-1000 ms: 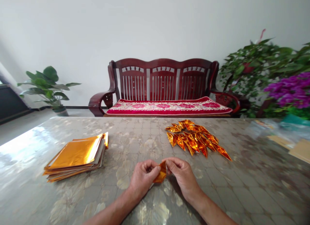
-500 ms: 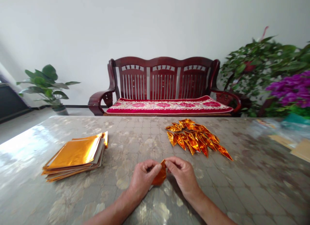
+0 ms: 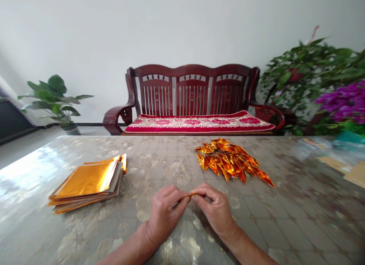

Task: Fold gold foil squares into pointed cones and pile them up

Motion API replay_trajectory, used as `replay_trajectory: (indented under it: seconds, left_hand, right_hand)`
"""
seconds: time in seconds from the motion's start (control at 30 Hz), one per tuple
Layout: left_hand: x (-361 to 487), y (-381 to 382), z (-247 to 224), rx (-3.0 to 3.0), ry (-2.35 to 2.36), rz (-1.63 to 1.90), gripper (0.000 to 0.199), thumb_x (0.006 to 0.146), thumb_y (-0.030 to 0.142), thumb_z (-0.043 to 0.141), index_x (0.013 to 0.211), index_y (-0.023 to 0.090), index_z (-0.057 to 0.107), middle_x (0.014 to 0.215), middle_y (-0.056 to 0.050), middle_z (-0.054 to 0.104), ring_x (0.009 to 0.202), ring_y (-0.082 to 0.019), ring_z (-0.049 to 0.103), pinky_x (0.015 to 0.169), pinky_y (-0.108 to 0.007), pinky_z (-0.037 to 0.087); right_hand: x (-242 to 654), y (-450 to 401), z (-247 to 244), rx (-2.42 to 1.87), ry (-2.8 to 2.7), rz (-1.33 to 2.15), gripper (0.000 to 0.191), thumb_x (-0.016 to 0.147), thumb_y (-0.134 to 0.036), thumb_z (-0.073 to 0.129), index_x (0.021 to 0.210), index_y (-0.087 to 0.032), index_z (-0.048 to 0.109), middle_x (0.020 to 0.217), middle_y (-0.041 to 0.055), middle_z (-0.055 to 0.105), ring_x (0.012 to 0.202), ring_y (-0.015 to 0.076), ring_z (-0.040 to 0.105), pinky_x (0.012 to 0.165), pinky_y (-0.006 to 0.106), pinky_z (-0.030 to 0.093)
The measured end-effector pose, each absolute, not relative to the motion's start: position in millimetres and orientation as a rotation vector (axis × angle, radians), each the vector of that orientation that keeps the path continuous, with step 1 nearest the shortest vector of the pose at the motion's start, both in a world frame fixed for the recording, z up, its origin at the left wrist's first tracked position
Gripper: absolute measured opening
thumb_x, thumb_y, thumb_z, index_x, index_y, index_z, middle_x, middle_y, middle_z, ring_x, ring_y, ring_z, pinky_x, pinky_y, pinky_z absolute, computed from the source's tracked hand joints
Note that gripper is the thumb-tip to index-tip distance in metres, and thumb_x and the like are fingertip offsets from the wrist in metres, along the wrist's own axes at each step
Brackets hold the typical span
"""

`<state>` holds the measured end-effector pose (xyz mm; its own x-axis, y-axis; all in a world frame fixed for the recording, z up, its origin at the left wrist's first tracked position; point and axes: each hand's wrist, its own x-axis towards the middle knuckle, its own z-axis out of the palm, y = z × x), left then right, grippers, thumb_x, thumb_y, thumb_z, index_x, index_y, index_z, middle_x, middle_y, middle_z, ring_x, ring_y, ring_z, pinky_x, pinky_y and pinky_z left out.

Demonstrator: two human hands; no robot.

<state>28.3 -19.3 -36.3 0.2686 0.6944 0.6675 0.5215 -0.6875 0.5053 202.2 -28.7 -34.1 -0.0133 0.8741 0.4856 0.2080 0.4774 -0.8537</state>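
Observation:
Between the fingertips of both hands is a piece of shiny orange-gold foil paper [image 3: 191,194], of which only a narrow strip shows. My left hand [image 3: 167,205] pinches its left end between thumb and fingers. Its right end is pinched by my right hand [image 3: 212,207]. The rest of the paper is hidden behind the fingers. Beyond my right hand lies a cluster of pointed folded foil pieces [image 3: 228,163] in the same colour. To the left of my left hand rests a stack of flat gold foil sheets [image 3: 85,181] with grey-brown edges.
The table [image 3: 137,158] has a glossy floral cover. Clear plastic bags [image 3: 316,148] and a brown card [image 3: 356,174] lie at its right side. Behind stands a dark red wooden bench [image 3: 192,94] with a red patterned cushion [image 3: 199,123]. Potted plants [image 3: 57,94] flank it.
The foil paper, seen broad-side between the hands before, now shows only as a thin strip. My left hand has turned, and both hands now pinch opposite ends.

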Motion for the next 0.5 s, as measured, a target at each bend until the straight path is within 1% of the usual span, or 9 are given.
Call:
replay_trajectory:
  seconds: [0.13, 0.33, 0.5]
  left_hand:
    - [25.3, -19.5, -36.1, 2.494, 1.061, 1.422, 0.012, 0.091, 0.018, 0.063, 0.083, 0.02, 0.071, 0.069, -0.001, 0.066, 0.064, -0.013, 0.059, 0.065, -0.025, 0.04]
    - [23.2, -18.8, -33.2, 2.573, 1.062, 1.414, 0.011, 0.091, 0.016, 0.063, 0.085, 0.021, 0.071, 0.068, 0.0, 0.065, 0.064, -0.014, 0.057, 0.064, -0.027, 0.038]
    - [23.1, -18.3, -35.2, 2.573, 1.06, 1.404, 0.014, 0.09, 0.015, 0.062, 0.08, 0.02, 0.07, 0.066, 0.0, 0.064, 0.062, -0.014, 0.057, 0.064, -0.027, 0.039]
  right_hand:
    - [203.0, -27.8, -34.8, -0.951, -1.561, 0.621, 0.009, 0.083, -0.016, 0.07, 0.083, -0.023, 0.075, 0.077, -0.0002, 0.071, 0.073, 0.0137, 0.067, 0.07, 0.022, 0.051]
    - [202.8, -30.6, -33.1, -0.914, -1.613, 0.542, 0.011, 0.084, -0.014, 0.069, 0.085, -0.023, 0.075, 0.079, -0.0005, 0.071, 0.074, 0.0132, 0.067, 0.07, 0.021, 0.052]
    - [203.7, -33.3, -29.2, -0.901, -1.695, 0.462, 0.012, 0.087, -0.013, 0.066, 0.085, -0.022, 0.073, 0.079, -0.0004, 0.068, 0.074, 0.0123, 0.066, 0.07, 0.021, 0.051]
